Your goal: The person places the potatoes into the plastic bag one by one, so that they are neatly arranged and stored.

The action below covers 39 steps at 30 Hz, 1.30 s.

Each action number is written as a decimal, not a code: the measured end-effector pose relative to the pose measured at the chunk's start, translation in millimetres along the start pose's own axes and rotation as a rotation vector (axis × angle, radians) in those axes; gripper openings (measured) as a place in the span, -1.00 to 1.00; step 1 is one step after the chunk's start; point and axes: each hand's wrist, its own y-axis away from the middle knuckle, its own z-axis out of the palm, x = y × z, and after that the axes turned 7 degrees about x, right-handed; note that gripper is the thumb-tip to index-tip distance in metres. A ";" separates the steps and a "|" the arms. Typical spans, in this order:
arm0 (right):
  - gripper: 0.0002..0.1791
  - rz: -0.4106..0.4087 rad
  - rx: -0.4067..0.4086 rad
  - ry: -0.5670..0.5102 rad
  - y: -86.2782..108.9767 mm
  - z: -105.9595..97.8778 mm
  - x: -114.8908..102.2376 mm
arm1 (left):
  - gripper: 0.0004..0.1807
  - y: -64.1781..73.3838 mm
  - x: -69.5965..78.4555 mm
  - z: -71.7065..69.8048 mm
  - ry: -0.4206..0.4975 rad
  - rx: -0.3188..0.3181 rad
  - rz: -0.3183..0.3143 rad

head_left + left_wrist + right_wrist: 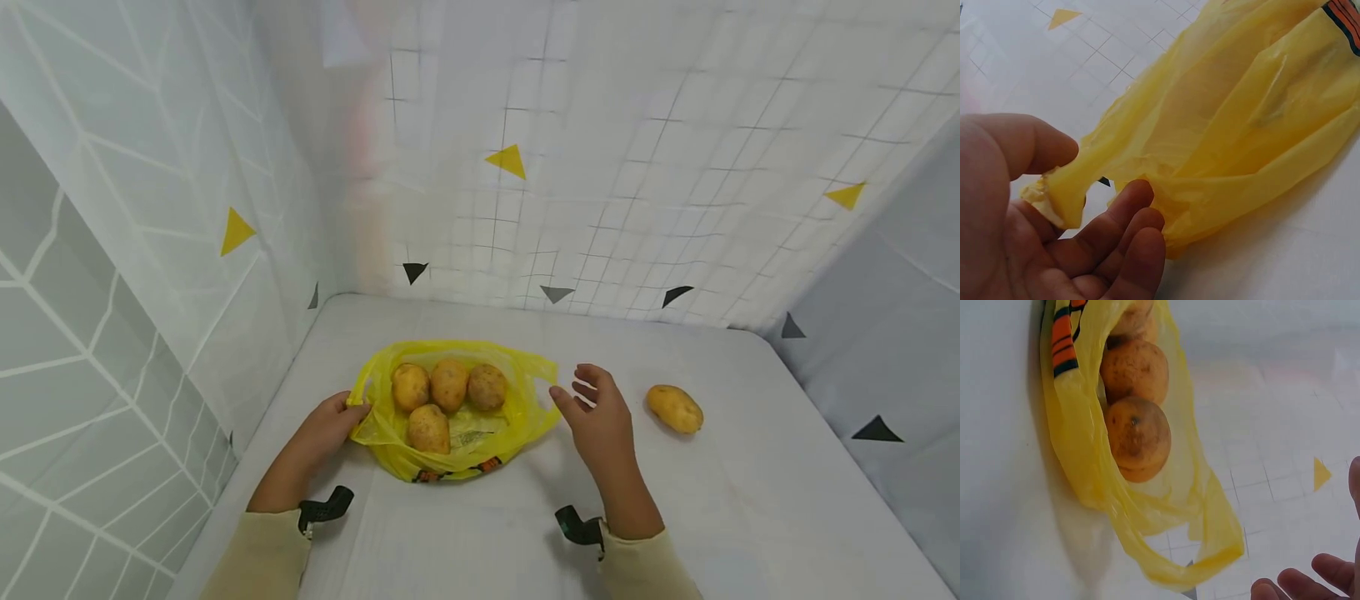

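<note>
A yellow plastic bag lies spread on the table with its mouth open upward. Inside it sit several potatoes; the right wrist view shows some of these potatoes through the opening. My left hand pinches the bag's left handle between thumb and forefinger, the other fingers loosely bent beneath. Just beyond the right handle is my right hand, fingers spread and slightly bent, holding nothing. To the right of that hand, one potato lies on the table outside the bag.
A pale cloth covers the table. White patterned sheeting rises behind it, with more sheeting on the left and a grey panel on the right. Dark wrist mounts stick out from both forearms.
</note>
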 end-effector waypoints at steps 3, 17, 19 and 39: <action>-0.11 -0.003 0.011 0.015 -2.6 -5.5 6.0 | -0.59 -0.7 -1.3 0.0 0.008 -0.002 -0.001; 0.03 0.071 0.100 0.105 -20.1 -46.4 52.2 | -0.57 -3.6 -10.1 4.8 0.032 -0.001 -0.005; 0.02 0.080 0.115 0.128 -21.3 -52.1 57.6 | -0.57 -4.4 -11.6 5.4 0.024 0.004 -0.005; 0.21 0.106 0.300 0.242 -47.7 -88.6 117.0 | -0.60 -3.3 -5.2 0.1 0.013 -0.002 0.019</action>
